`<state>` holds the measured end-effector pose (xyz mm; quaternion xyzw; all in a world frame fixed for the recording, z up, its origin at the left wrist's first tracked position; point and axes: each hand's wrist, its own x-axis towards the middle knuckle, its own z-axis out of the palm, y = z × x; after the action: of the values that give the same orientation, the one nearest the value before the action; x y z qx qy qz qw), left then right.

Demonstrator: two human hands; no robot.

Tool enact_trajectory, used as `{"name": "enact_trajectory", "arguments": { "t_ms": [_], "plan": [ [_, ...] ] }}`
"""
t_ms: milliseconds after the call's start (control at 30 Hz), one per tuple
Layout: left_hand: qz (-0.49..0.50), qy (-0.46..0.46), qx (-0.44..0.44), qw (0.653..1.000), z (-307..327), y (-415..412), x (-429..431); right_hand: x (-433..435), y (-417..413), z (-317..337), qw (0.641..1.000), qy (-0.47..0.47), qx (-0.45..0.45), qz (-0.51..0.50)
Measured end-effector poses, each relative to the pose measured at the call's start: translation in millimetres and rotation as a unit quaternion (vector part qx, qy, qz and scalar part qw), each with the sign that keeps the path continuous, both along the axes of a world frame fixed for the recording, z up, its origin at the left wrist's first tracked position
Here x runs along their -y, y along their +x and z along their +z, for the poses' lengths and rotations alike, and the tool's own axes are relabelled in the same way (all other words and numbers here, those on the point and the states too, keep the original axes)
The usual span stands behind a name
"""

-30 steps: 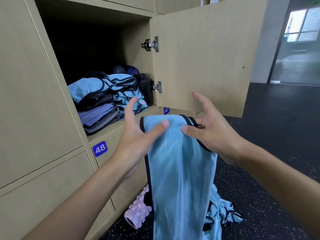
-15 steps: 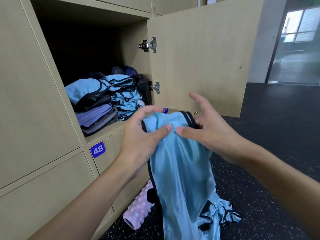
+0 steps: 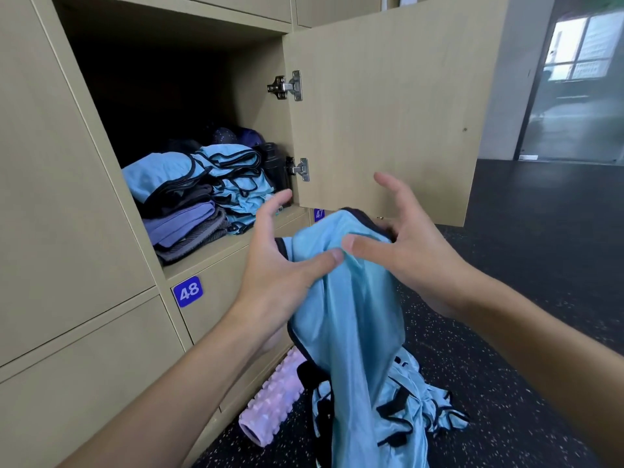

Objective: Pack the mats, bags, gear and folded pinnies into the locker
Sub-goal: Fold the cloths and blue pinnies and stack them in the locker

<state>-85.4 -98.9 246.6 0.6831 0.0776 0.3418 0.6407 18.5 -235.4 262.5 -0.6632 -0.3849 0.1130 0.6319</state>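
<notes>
A light blue pinny (image 3: pixel 358 315) with black trim hangs in front of me, bunched at its top. My left hand (image 3: pixel 280 265) has its thumb hooked over a fold of the cloth while its fingers spread upward, off the fabric. My right hand (image 3: pixel 408 244) pinches the top of the pinny, thumb in front and lower fingers behind. The open locker (image 3: pixel 219 251) is up on the left. It holds folded blue pinnies (image 3: pixel 233 173), folded purple and grey mats (image 3: pixel 189 224), a black bottle (image 3: pixel 275 167) and a dark purple bag (image 3: pixel 236 135) at the back.
The locker door (image 3: pixel 388 113) stands open just behind my right hand. On the dark floor lie a pink foam roller (image 3: pixel 273 400) against the lockers and a loose pile of blue pinnies (image 3: pixel 425 410). Closed lockers, one labelled 48 (image 3: pixel 188 291), fill the left.
My hands have drawn together and gathered the pinny's top into a bunch. The left fingers lifted off the cloth and spread, and the hanging part rose a little.
</notes>
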Motion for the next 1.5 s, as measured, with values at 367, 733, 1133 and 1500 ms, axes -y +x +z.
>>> {"name": "enact_trajectory", "arguments": {
  "t_ms": [367,733,1133,1500],
  "plan": [
    [0.071,-0.096,0.043,0.992,14.8,2.8,-12.2,-5.7,-5.8,-13.2,1.0,0.014,0.0,0.0],
    [0.021,-0.174,-0.035,0.984,9.5,-0.8,-7.4,-8.3,6.7,-11.9,0.998,0.044,-0.043,-0.031],
    [-0.003,-0.199,-0.079,0.977,11.1,-4.1,-13.0,-3.9,5.5,-10.0,0.998,0.034,-0.042,0.036],
    [0.005,-0.21,-0.059,0.976,21.1,-7.7,-15.8,-7.7,-3.9,-13.9,0.997,-0.008,-0.032,0.076]
  ]
}}
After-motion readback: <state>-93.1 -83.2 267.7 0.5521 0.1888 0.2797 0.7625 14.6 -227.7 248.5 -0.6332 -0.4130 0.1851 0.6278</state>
